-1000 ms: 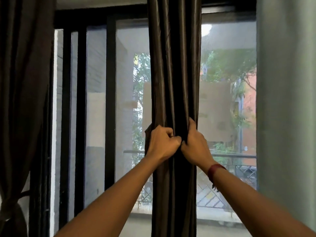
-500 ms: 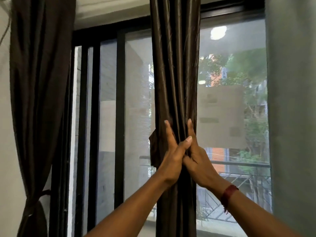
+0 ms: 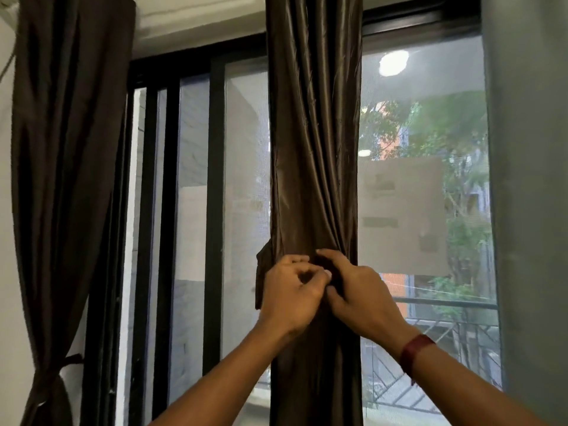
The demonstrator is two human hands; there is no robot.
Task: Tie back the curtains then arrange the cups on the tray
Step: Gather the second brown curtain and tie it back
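A dark brown satin curtain [image 3: 313, 149] hangs gathered in a column in front of the window. My left hand [image 3: 290, 298] and my right hand [image 3: 358, 298] meet at its front at mid height. Both have curled fingers that pinch something dark at the gathered cloth, which looks like the tie-back band; a flap of it [image 3: 262, 281] sticks out to the left. A second dark curtain [image 3: 67, 149] at the far left is bound low down by its tie-back [image 3: 53, 375]. No cups or tray are in view.
Behind the curtains is a black-framed sliding window [image 3: 215, 210] with a mesh screen and a balcony railing [image 3: 445, 302] outside. A grey-green curtain or wall panel [image 3: 531, 210] fills the right edge. A white wall lies at the far left.
My fingers were stretched flat upward along the curtain half a second ago; now both hands have curled and pinch at the gathered cloth. The view has tilted slightly upward.
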